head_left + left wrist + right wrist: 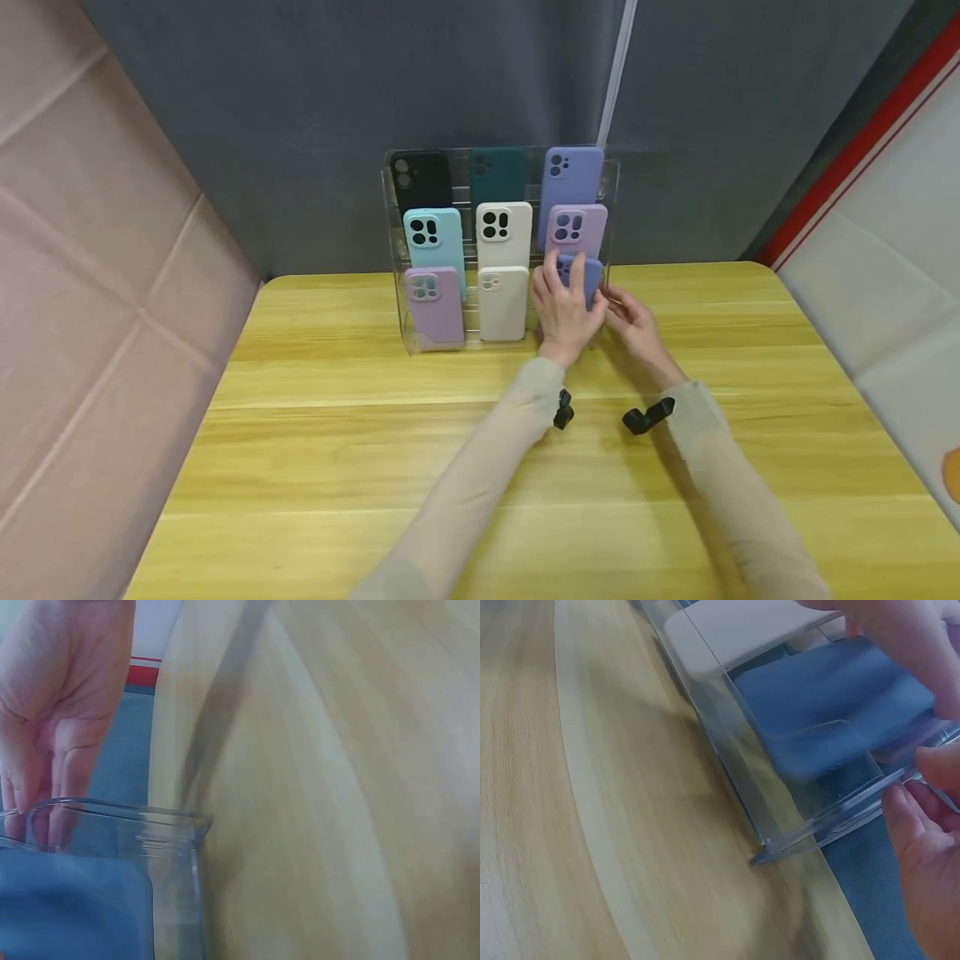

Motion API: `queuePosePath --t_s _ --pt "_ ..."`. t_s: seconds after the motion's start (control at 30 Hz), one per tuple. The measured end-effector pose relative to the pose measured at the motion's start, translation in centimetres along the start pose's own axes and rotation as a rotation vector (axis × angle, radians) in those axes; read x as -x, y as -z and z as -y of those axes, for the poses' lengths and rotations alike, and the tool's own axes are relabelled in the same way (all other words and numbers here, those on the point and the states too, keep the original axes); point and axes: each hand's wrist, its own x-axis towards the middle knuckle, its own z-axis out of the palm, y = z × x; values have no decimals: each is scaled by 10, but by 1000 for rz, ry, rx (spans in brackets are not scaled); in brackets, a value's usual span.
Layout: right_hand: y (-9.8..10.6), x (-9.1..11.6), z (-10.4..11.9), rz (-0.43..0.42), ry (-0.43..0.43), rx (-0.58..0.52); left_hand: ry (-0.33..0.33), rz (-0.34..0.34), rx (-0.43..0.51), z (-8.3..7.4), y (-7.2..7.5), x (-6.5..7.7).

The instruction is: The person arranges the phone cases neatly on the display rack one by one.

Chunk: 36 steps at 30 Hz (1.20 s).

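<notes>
A clear acrylic display stand (470,321) holds several phone cases in tiered rows. At its lower right corner, my left hand (564,315) grips a blue phone case (591,282), fingers over its upper part and thumb at its right edge. Much of that case is hidden by the hand in the head view; its lower part shows in the right wrist view (810,720). My right hand (636,329) pinches the stand's right side edge, with the thumb in front and fingers behind, as seen in the left wrist view.
Left of the blue case stand a white case (504,304) and a lilac case (437,308). Behind them rise a light blue case (435,250), a black case (422,183) and others. A grey partition (315,125) backs the wooden table (337,450).
</notes>
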Motion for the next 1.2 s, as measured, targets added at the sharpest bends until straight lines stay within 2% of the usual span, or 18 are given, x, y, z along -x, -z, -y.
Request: queuePosePath --t_s 0.33,0.53,0.77,0.93,1.03,1.1,1.2 --pt "-5 1 -1 2 0 -8 43 14 -79 2 -3 11" --pt "-6 3 0 -21 16 -20 73 40 -95 -1 2 7" --pt "-7 2 0 -22 -11 19 147 60 -123 -3 5 2" --pt "-6 2 0 -43 -20 31 167 90 -147 -6 7 1" --pt "-4 4 2 -71 -3 27 130 89 -121 -6 12 0" --pt "-2 7 7 -84 10 41 72 64 -65 -4 20 -2" --pt "2 13 16 -83 25 125 -34 18 53 3 39 -7"
